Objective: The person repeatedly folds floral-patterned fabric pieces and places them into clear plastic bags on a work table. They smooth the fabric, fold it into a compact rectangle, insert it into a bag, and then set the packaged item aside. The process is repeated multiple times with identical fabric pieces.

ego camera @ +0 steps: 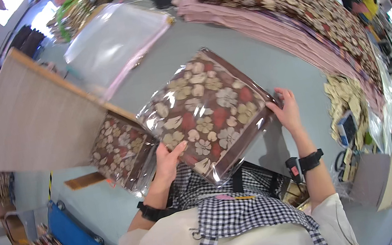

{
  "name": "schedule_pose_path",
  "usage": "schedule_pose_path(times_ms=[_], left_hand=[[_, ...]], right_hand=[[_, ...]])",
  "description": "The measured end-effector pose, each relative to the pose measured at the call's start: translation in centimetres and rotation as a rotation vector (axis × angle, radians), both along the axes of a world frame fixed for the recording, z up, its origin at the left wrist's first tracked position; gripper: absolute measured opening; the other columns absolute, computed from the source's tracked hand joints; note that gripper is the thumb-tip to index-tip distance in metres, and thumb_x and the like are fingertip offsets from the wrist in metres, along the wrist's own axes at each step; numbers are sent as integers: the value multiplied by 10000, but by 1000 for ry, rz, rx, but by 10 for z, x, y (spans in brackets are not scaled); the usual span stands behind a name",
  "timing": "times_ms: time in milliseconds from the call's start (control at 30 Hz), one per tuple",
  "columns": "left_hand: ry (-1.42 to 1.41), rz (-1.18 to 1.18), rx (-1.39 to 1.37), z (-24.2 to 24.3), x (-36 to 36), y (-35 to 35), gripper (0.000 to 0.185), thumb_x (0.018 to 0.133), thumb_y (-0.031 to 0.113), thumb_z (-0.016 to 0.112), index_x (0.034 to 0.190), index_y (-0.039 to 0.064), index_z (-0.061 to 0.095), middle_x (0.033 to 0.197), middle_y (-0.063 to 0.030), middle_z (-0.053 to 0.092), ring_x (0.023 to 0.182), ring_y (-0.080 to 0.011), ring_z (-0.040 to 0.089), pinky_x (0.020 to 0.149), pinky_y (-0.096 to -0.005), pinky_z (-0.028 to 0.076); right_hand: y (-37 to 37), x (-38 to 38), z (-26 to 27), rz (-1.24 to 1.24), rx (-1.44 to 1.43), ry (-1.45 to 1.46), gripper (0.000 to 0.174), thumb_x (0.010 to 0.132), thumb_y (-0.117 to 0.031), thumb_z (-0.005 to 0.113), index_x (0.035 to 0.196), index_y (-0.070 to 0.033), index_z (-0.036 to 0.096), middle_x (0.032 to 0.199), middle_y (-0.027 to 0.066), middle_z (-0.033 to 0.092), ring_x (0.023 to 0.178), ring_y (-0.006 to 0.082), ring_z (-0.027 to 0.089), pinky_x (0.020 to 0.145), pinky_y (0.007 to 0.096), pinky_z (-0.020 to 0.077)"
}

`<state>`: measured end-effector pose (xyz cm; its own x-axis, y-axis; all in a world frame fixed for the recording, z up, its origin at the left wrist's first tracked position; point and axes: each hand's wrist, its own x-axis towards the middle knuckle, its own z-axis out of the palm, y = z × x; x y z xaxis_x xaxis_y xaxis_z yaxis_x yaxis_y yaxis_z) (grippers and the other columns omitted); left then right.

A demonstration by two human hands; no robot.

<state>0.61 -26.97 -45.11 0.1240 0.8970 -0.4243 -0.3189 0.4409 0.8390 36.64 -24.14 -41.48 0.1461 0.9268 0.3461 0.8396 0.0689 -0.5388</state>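
A folded brown fabric with a floral print, inside a clear plastic bag (214,116), is held tilted in front of my body. My left hand (169,160) grips its lower left edge, thumb on top. At its right corner, my right hand (285,107) pinches the edge between thumb and fingers. Left of it, another bagged floral fabric (120,149) lies partly under a wooden board (43,115). A stack of clear plastic bags (115,43) is on the grey table (246,50) beyond.
Floral fabric pieces (288,2) are stacked on pink cloth (242,24) at the upper right. Beige cloth (343,104), scissors (339,160) and a cardboard box (373,179) are at the right. A blue trolley (73,232) stands lower left; a person in yellow (367,3) is far right.
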Motion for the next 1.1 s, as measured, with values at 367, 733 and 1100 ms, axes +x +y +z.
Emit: schedule_pose_path(times_ms=[367, 733, 1100], left_hand=[[653, 878, 35, -133, -249, -88, 433, 870, 72, 633, 1247, 62, 420, 1095, -46, 508, 964, -149, 506, 835, -307, 442], [126, 856, -222, -199, -324, -35, 472, 913, -8, 506, 1332, 124, 334, 1229, -134, 496, 1057, -299, 550, 819, -469, 529], [683, 325, 890, 49, -128, 187, 415, 892, 69, 589, 1283, -38, 504, 1314, -146, 533, 1246, -254, 475, 1067, -357, 316]], right_hand=[[26, -282, -42, 953, -309, -107, 498, 800, -7, 554, 1281, -89, 452, 1105, 140, 493, 871, 324, 627, 722, 410, 546], [20, -203, 6, 1047, -837, 367, 404, 890, -155, 620, 1256, 1, 549, 1224, 185, 590, 1099, 319, 595, 936, 374, 485], [-40, 15, 21, 110, -621, 816, 320, 924, -122, 617, 1220, -1, 596, 1049, 76, 674, 976, 134, 623, 844, 267, 511]])
